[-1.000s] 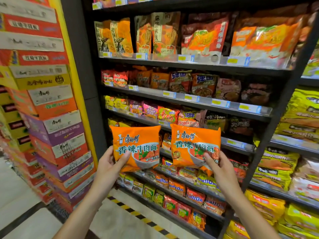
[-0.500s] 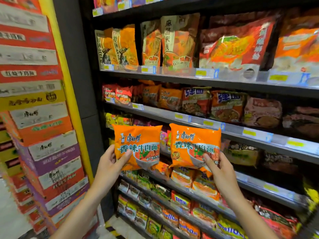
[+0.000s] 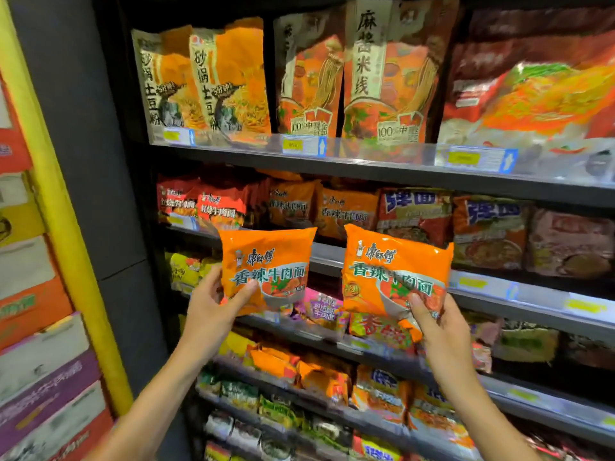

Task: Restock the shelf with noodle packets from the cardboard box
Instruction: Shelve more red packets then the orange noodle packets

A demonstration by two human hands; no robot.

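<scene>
Both orange plastic noodle packets have been raised and carried closer to the shelving since a second ago; the racks now fill the head view and the floor is no longer seen.

Head view. The left hand (image 3: 208,314) is clamped on the lower left corner of the left orange plastic noodle packet (image 3: 268,266), thumb on the printed face, fingers behind. The right hand (image 3: 439,331) pinches the lower right corner of the right orange plastic noodle packet (image 3: 394,271), where the wrapper is seen crumpled. Both packets are held in the air, slightly apart, in front of the dark metal shelf edge (image 3: 327,254), just below a row of matching orange packets on the shelf (image 3: 346,211).

Handling, as judged: each packet is carried by one corner, so it is taken to be light. The film is soft and glossy, probably slippery; the noodle block inside is likely brittle. A hold across the edge, not the seam, is advised, without squeezing.

Surface and room: tiered dark shelves with clear price-tag strips (image 3: 303,146) are noted, densely stocked. Tall pouches (image 3: 392,71) stand on the upper tier. Stacked printed cartons (image 3: 36,294) are recorded at left, beside a yellow-edged grey pillar (image 3: 83,161). The source cardboard box is not visible.
</scene>
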